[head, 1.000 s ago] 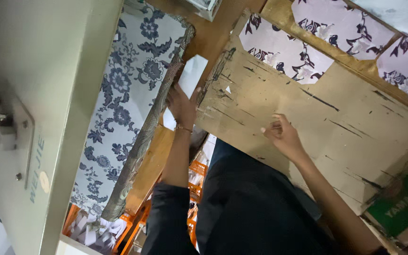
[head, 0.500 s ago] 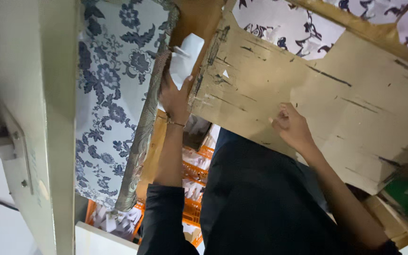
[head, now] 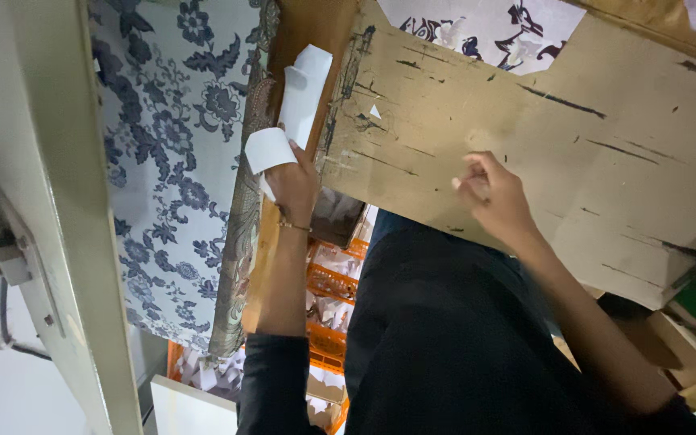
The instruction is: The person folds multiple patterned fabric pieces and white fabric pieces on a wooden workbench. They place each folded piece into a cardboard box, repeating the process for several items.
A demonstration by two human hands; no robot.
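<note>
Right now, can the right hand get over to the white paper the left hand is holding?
Probably yes. The right hand rests on the worn brown board, and only bare board surface lies between it and the white paper gripped by the left hand.

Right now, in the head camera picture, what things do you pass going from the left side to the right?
Pale metal frame → blue flowered sheet → left hand gripping white paper → right hand on the scratched brown board.

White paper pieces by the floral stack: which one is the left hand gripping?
The lower, curled piece, pinched at the left hand. The taller piece stands above it, against the worn board's edge.
</note>
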